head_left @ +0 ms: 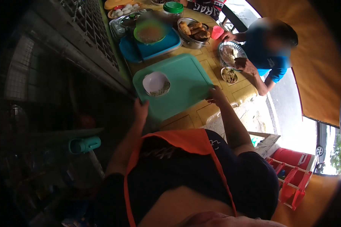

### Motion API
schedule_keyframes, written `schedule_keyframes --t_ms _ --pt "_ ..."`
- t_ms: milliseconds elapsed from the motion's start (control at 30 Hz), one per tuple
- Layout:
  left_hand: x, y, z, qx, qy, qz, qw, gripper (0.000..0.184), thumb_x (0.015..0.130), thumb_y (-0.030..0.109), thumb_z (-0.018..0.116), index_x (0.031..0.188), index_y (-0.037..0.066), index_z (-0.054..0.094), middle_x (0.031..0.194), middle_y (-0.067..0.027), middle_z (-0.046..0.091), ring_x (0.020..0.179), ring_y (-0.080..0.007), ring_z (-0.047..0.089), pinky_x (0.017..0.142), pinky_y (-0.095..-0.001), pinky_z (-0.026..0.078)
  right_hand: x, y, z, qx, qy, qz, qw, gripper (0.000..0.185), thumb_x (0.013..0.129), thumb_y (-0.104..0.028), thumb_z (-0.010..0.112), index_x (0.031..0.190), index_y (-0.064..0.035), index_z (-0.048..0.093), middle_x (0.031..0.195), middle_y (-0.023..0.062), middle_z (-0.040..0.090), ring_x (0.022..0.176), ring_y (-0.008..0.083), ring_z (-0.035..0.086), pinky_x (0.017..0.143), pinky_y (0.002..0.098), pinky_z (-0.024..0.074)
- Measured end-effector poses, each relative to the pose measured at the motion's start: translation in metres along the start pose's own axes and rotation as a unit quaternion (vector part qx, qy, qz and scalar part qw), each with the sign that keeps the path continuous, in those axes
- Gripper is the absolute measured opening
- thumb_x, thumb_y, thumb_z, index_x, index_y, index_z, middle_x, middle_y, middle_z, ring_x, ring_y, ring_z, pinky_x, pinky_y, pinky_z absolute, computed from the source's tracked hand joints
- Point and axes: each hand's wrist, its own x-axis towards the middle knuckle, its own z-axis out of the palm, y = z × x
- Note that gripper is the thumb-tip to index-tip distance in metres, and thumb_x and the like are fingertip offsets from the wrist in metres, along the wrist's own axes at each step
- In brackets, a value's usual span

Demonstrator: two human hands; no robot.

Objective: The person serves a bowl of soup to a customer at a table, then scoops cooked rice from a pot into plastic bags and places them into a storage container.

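Observation:
A green tray (pixel 185 89) is held between my two hands over the wooden table. My left hand (pixel 141 109) grips its near left edge, and my right hand (pixel 217 96) has its fingers closed round the right edge. On the tray's left part stands a white bowl (pixel 155 81) with a leafy pattern on its side; no food shows in it. Just beyond lies a blue tray (pixel 130 54) bearing a green bowl (pixel 150 34), whose contents are blurred.
Across the table (pixel 235 89) a person in a blue shirt (pixel 267 49) eats from a plate (pixel 233 53) beside a small bowl (pixel 229 75). A metal pot of fried food (pixel 195 32), a green-lidded jar (pixel 173 8) and eggs (pixel 125 10) stand at the back. A metal grille runs along the left.

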Motion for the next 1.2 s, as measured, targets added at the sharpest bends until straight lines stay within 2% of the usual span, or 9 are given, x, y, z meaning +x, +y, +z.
schedule_keyframes --t_ms 67,300,600,667,700,800,933,1100,1200 --pt "0.014 -0.007 0.000 -0.010 0.002 0.005 1.000 0.036 0.075 0.014 0.055 0.106 -0.002 0.045 0.095 -0.0138 0.054 0.086 -0.0229 0.053 0.075 -0.0316 0.040 0.001 -0.004 0.016 -0.010 0.083 -0.054 0.995 0.044 0.077 -0.014 0.048 0.116 0.0003 0.031 0.076 0.0163 0.054 0.048 0.0192 0.056 0.038 0.0292 0.0456" --pt "0.042 -0.004 -0.009 0.038 -0.016 -0.007 0.999 0.036 0.078 0.018 0.054 0.107 -0.002 0.045 0.098 -0.0153 0.054 0.088 -0.0262 0.053 0.075 -0.0337 0.039 0.018 -0.011 0.024 -0.009 0.098 -0.076 0.992 0.043 0.077 -0.009 0.046 0.116 -0.0002 0.033 0.069 0.0161 0.055 0.046 0.0199 0.055 0.037 0.0299 0.0459" --pt "0.018 0.005 -0.024 -0.047 -0.019 -0.057 0.997 0.044 0.081 0.033 0.048 0.112 0.003 0.043 0.088 -0.0081 0.052 0.074 -0.0181 0.050 0.061 -0.0320 0.042 0.027 0.020 -0.009 0.230 -0.070 -0.063 0.969 0.036 0.078 -0.029 0.050 0.107 -0.0101 0.039 0.094 0.0095 0.050 0.076 0.0262 0.054 0.056 0.0370 0.0469" --pt "-0.008 -0.001 -0.033 -0.077 -0.011 -0.137 0.987 0.043 0.081 0.036 0.048 0.111 0.006 0.043 0.092 -0.0066 0.051 0.073 -0.0167 0.050 0.055 -0.0301 0.041 0.017 0.012 0.003 0.151 0.101 -0.051 0.982 0.027 0.078 -0.025 0.049 0.096 -0.0062 0.043 0.081 0.0076 0.051 0.071 0.0226 0.054 0.053 0.0346 0.0457" --pt "-0.014 -0.013 -0.045 -0.101 -0.028 -0.144 0.984 0.041 0.081 0.035 0.048 0.110 0.008 0.043 0.099 -0.0065 0.050 0.076 -0.0165 0.050 0.052 -0.0284 0.039 0.015 0.014 0.006 0.124 0.166 -0.118 0.971 0.022 0.078 -0.023 0.048 0.090 -0.0050 0.045 0.074 0.0061 0.050 0.067 0.0195 0.053 0.051 0.0329 0.0442" --pt "-0.031 -0.079 -0.085 -0.031 -0.015 -0.185 0.982 0.038 0.078 0.033 0.053 0.108 0.012 0.046 0.077 -0.0047 0.052 0.075 -0.0148 0.050 0.053 -0.0292 0.040 0.011 0.021 0.012 0.090 0.281 -0.297 0.908 0.021 0.083 -0.023 0.044 0.075 -0.0044 0.048 0.061 0.0017 0.044 0.053 0.0107 0.044 0.048 0.0242 0.0372" --pt "-0.119 -0.104 -0.143 0.198 0.020 -0.170 0.965 0.046 0.074 0.023 0.056 0.113 0.005 0.041 0.082 -0.0064 0.050 0.071 -0.0196 0.049 0.060 -0.0362 0.041 -0.024 0.028 0.045 0.041 0.240 -0.388 0.889 0.023 0.086 -0.021 0.040 0.074 -0.0039 0.048 0.058 0.0019 0.044 0.054 0.0099 0.042 0.051 0.0250 0.0359" --pt "-0.214 -0.173 -0.232 0.283 0.060 -0.290 0.912 0.046 0.074 0.024 0.056 0.113 0.004 0.042 0.086 -0.0091 0.051 0.074 -0.0220 0.050 0.063 -0.0370 0.042 -0.078 0.019 0.111 -0.048 0.093 -0.417 0.903 0.012 0.083 -0.013 0.046 0.089 -0.0030 0.050 0.066 0.0031 0.050 0.062 0.0100 0.047 0.056 0.0245 0.0389" --pt "-0.267 -0.206 -0.267 0.280 0.085 -0.350 0.890 0.046 0.074 0.024 0.056 0.113 0.004 0.042 0.088 -0.0107 0.051 0.075 -0.0235 0.051 0.065 -0.0374 0.042 -0.112 -0.007 0.144 -0.231 0.088 -0.629 0.737 0.023 0.074 -0.001 0.049 0.096 -0.0070 0.052 0.071 0.0067 0.054 0.065 0.0213 0.053 0.060 0.0308 0.0414"
